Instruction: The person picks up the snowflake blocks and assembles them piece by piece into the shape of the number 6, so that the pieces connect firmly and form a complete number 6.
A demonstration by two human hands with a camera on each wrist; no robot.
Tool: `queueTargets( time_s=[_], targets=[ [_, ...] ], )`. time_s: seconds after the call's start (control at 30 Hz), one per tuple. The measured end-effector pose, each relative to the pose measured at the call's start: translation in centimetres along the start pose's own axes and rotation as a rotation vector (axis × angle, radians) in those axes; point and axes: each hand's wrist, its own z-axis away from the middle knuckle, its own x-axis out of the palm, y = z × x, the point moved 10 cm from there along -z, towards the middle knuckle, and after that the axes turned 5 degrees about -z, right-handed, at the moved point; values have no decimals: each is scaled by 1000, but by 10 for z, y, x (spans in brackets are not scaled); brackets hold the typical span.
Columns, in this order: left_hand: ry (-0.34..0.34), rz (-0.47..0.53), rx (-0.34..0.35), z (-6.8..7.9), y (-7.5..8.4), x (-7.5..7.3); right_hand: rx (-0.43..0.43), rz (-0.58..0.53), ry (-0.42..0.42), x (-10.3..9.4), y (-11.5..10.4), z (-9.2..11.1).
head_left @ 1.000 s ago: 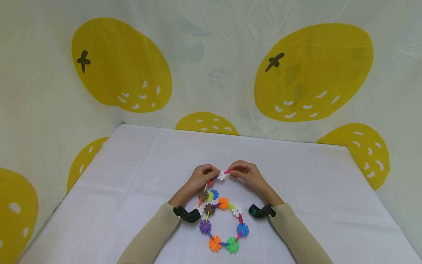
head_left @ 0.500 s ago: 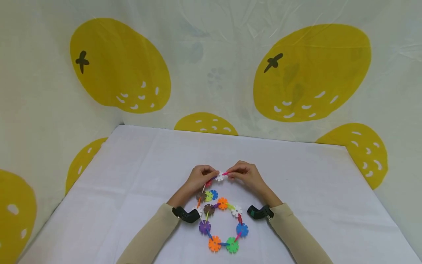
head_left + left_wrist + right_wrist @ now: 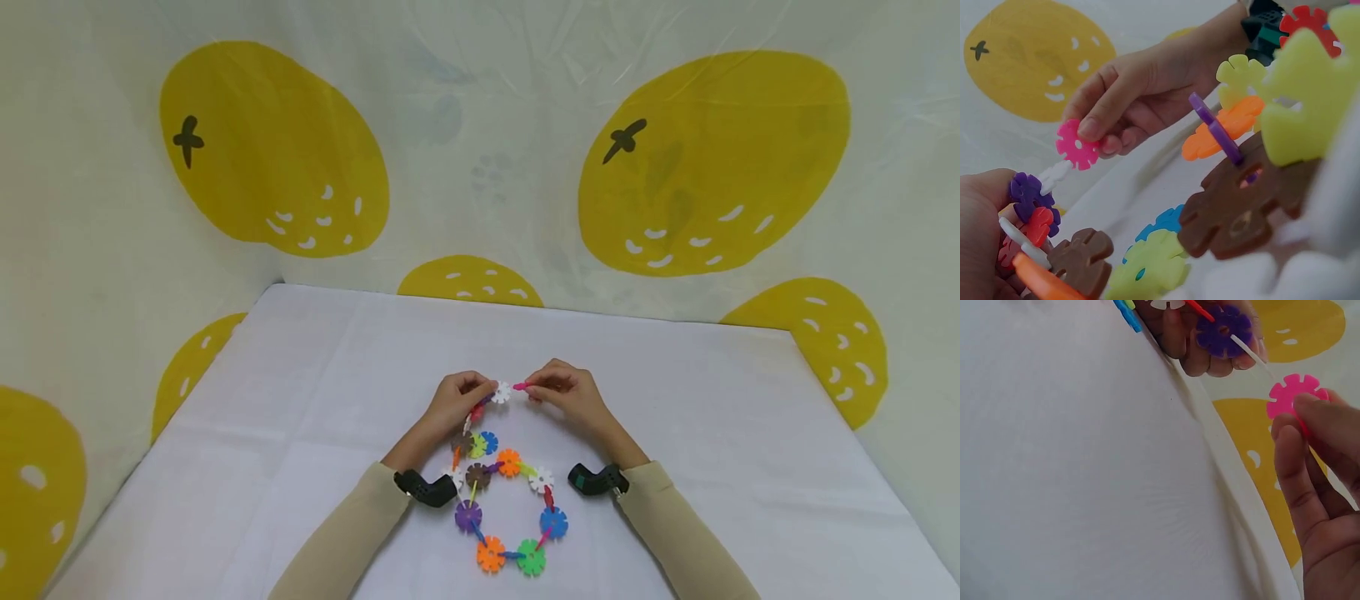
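Notched plastic snowflake discs, slotted edge to edge, form a chain. With thumb and fingers, my right hand point(image 3: 566, 390) pinches a pink snowflake disc point(image 3: 1069, 140). Right beside it is the white disc point(image 3: 501, 392) at the chain's upper end; whether their slots meet I cannot tell. My left hand point(image 3: 452, 400) grips the chain at a purple disc point(image 3: 1224, 331), into which the white one is slotted. Below that hand the chain runs through a red disc point(image 3: 1038, 226) and a brown disc point(image 3: 1082, 259), partly hidden by the hand in the head view.
A closed ring of discs lies nearer the body, with an orange disc point(image 3: 491, 554), a green disc point(image 3: 531, 557) and a blue disc point(image 3: 554, 522). A white cloth point(image 3: 360, 350) covers the table. Patterned fabric point(image 3: 480, 208) stands behind it.
The pink disc, against the white disc half a second ago, now shows a small gap from it in the head view. My right hand has shifted slightly up and right.
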Motion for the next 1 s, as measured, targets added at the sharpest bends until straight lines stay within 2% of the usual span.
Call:
queueTargets(
  time_s=[0.13, 0.33, 0.53, 0.77, 1.0],
  targets=[
    [29, 0, -13, -1, -2, -2, -52, -79, -68, 1, 8, 1],
    [15, -8, -24, -1, -4, 0, -84, -123, -121, 4, 22, 1],
    [21, 4, -10, 0, 0, -1, -56, -117, -124, 5, 24, 1],
    [-34, -12, 15, 1, 2, 4, -41, -109, -142, 10, 25, 1],
    [-27, -22, 18, 3, 3, 3, -18, -83, -118, 11, 25, 2]
  ],
)
